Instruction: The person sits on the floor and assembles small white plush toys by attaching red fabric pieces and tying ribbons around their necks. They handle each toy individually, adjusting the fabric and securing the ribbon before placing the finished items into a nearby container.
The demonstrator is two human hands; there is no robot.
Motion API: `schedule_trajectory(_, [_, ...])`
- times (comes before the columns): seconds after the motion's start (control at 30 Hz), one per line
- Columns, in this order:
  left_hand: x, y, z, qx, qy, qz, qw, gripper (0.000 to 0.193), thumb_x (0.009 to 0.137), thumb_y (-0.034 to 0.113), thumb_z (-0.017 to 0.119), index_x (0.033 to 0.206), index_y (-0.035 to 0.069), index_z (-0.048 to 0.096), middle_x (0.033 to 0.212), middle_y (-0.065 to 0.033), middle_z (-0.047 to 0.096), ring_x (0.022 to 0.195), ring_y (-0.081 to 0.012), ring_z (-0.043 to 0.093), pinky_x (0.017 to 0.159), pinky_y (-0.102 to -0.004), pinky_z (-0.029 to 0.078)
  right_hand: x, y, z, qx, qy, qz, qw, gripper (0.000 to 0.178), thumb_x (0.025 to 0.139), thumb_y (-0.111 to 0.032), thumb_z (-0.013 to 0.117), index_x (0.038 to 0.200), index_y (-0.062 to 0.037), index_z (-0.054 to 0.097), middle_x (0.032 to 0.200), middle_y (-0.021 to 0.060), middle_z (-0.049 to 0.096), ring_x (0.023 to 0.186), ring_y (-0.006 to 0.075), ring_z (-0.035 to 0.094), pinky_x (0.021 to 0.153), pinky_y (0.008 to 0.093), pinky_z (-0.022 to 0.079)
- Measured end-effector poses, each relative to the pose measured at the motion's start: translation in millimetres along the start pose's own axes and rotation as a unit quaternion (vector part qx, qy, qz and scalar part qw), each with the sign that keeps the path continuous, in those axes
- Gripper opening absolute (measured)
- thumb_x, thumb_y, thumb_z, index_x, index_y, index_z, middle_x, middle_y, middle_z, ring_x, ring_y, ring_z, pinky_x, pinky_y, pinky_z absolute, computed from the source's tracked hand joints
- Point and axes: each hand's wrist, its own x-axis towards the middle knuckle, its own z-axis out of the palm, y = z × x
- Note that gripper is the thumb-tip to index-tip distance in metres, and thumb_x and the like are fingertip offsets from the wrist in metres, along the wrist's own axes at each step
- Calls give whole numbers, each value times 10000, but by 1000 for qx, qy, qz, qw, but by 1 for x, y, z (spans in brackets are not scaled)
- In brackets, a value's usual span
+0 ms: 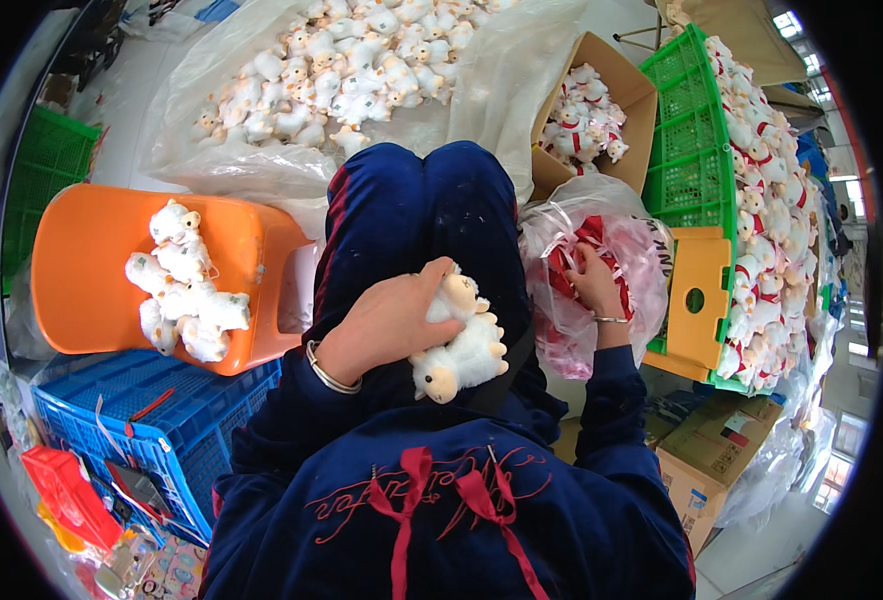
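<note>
The left hand (pixel 387 325) presses a white plush sheep (pixel 462 345) against the lap. The right hand (pixel 594 283), fingers curled, reaches into a clear plastic bag of red ribbons (pixel 592 265). Beyond that bag sits an open brown cardboard box (pixel 602 85) of sheep, beside a green crate (pixel 690 140).

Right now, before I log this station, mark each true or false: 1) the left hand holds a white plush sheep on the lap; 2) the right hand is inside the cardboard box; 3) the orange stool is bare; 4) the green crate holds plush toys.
1) True: the left hand grips a white plush sheep against the lap.
2) False: the right hand reaches into a clear plastic bag of red ribbons, not the cardboard box.
3) False: several white plush toys lie on the orange stool.
4) True: the green crate is heaped with plush toys.
</note>
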Motion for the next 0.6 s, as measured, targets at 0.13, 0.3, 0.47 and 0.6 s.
schedule_trajectory(0.13, [7, -11, 12, -103, 139, 31, 984, 730, 860, 271, 725, 1489, 23, 449, 1220, -283, 670, 1124, -404, 663, 973, -460, 527, 9, 32, 3, 42, 14, -19, 999, 231, 857, -190, 737, 990, -1, 729, 815, 170, 724, 775, 305, 691, 737, 406, 527])
schedule_trajectory(0.3, [5, -7, -6, -23, 195, 13, 980, 671, 859, 306, 776, 1421, 54, 511, 1242, -204, 629, 1066, -413, 667, 901, -438, 545, -3, 22, -34, 206, 23, -21, 978, 172, 949, -146, 705, 952, 24, 733, 759, -7, 687, 683, 69, 570, 622, 286, 454])
schedule_trajectory(0.47, [3, -2, -9, -3, 92, -56, 994, 566, 856, 294, 787, 1306, 24, 575, 1059, -178, 696, 873, -303, 699, 815, -389, 558, -28, -25, -85, 332, 3, -42, 942, 140, 989, -158, 694, 990, -24, 737, 747, -37, 632, 627, 58, 519, 604, 233, 414])
schedule_trajectory(0.6, [6, -5, -4, -14, 101, -51, 993, 576, 855, 299, 780, 1315, 14, 584, 1044, -201, 707, 839, -304, 698, 795, -380, 557, -44, -64, -117, 418, -22, -81, 905, 138, 1020, -126, 651, 1036, -8, 720, 743, -49, 586, 600, 32, 458, 560, 208, 361])
